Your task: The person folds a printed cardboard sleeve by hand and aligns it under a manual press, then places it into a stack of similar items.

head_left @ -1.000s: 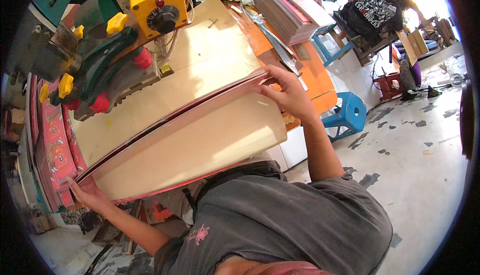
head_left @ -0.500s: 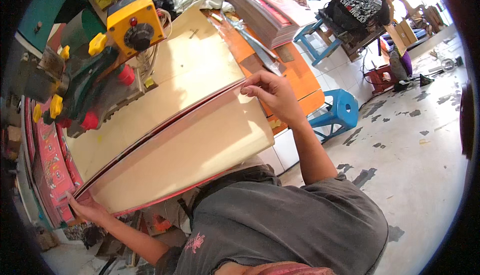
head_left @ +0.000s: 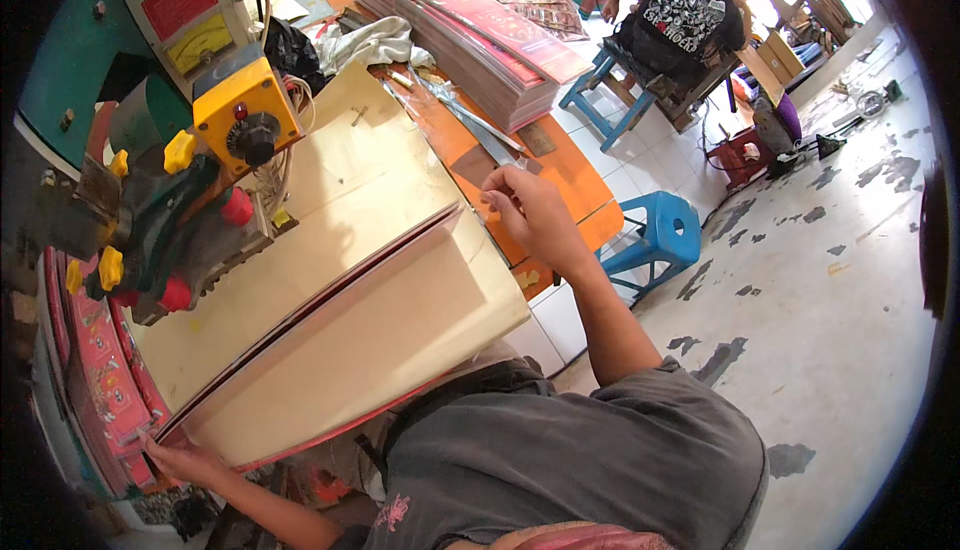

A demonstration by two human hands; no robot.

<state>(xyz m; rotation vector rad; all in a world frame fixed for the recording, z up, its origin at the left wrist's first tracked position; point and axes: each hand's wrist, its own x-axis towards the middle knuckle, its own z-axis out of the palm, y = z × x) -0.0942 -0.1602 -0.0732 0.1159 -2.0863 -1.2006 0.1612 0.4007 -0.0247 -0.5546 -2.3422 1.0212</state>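
A long narrow strip with a dark, pinkish edge (head_left: pixel 325 300) lies slantwise across a cream work board (head_left: pixel 400 325). At its near left end, my left hand (head_left: pixel 185 462) has thumb and fingers closed on the strip's edge, beside pink printed sheets (head_left: pixel 115 380). My right hand (head_left: pixel 535 215) hovers past the strip's far right end, over the orange tabletop (head_left: pixel 585 190). Its fingers are loosely curled, with a small gap at the thumb and nothing visible in them. The undersides of my left fingers are partly hidden.
A machine with a yellow control box (head_left: pixel 245 115) and red rollers overhangs the board on the left. Behind stand a thick stack of pink printed sheets (head_left: pixel 470 40) and a grey cloth (head_left: pixel 370 47). A blue stool (head_left: pixel 665 230) is at the right; another person (head_left: pixel 690 15) sits farther back.
My right hand has come away from the strip's far end and moved slightly right. My left hand stays at the near end. The whole view has shifted a little.
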